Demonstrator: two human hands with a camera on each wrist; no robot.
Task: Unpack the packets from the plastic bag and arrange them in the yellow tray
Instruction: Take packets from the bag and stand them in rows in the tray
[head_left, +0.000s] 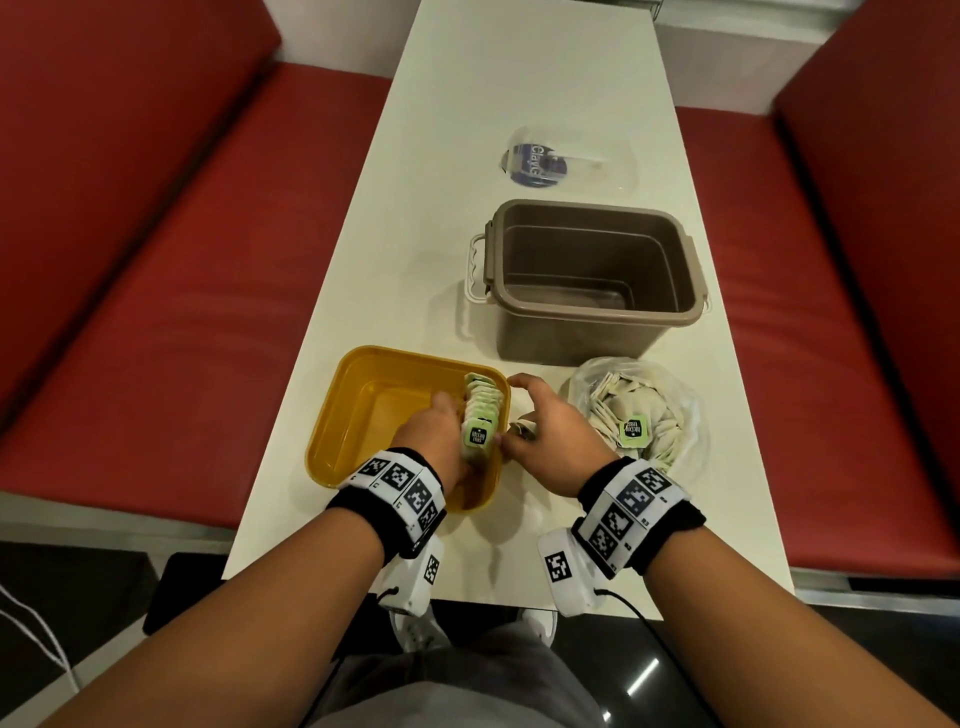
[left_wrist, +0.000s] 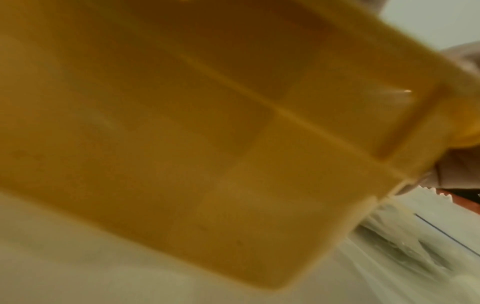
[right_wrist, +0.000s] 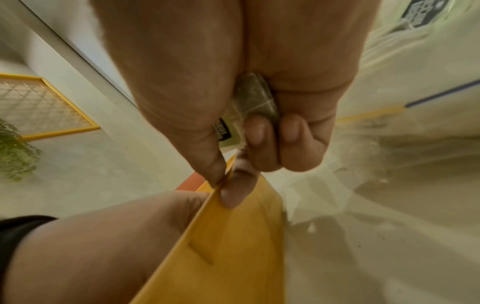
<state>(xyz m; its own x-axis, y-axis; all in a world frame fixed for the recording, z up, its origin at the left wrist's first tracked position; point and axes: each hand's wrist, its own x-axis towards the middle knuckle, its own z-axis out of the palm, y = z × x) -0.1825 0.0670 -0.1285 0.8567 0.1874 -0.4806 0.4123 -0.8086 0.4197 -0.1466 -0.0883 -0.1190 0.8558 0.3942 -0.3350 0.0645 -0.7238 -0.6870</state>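
Hands (head_left: 550, 431) at yellow tray (head_left: 332, 415) (packets (head_left: 480, 410) inside)

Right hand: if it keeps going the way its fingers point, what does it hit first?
The right hand points left, toward the yellow tray. Its thumb and finger already touch the rim in the wrist view, so the tray's right wall comes first, then probably the packet row just inside it.

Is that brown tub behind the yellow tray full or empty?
Nearly empty: the head view looks straight into the brown tub, showing bare walls and only something clear lying on its floor.
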